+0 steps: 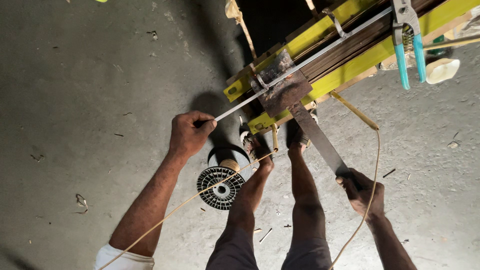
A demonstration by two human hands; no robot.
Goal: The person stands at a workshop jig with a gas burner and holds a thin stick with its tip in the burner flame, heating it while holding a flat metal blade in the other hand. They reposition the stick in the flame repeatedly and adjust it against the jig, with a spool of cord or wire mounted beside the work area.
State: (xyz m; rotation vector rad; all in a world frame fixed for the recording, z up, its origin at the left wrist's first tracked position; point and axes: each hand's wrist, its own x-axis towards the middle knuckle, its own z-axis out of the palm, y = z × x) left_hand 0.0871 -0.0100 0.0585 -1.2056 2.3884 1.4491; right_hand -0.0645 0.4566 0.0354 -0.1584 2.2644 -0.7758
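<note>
My left hand (pixel 189 134) is closed around the end of a long thin metal strip (pixel 310 59) that runs up and right across a yellow-green wooden frame (pixel 350 67). My right hand (pixel 361 191) grips the lower end of a flat rusty metal lever (pixel 316 137), which joins a rusty plate (pixel 282 85) fixed on the frame's near end. My two legs (pixel 280 210) stand between the hands, feet under the frame's end. A tan cord (pixel 372 165) hangs from the frame past my right wrist.
A black plastic spool (pixel 222 180) with tan wire stands on the grey concrete floor beside my left foot. Pliers with teal handles (pixel 410 47) hang over the frame at top right, near a white cup-like object (pixel 442 70). Small scraps litter the floor.
</note>
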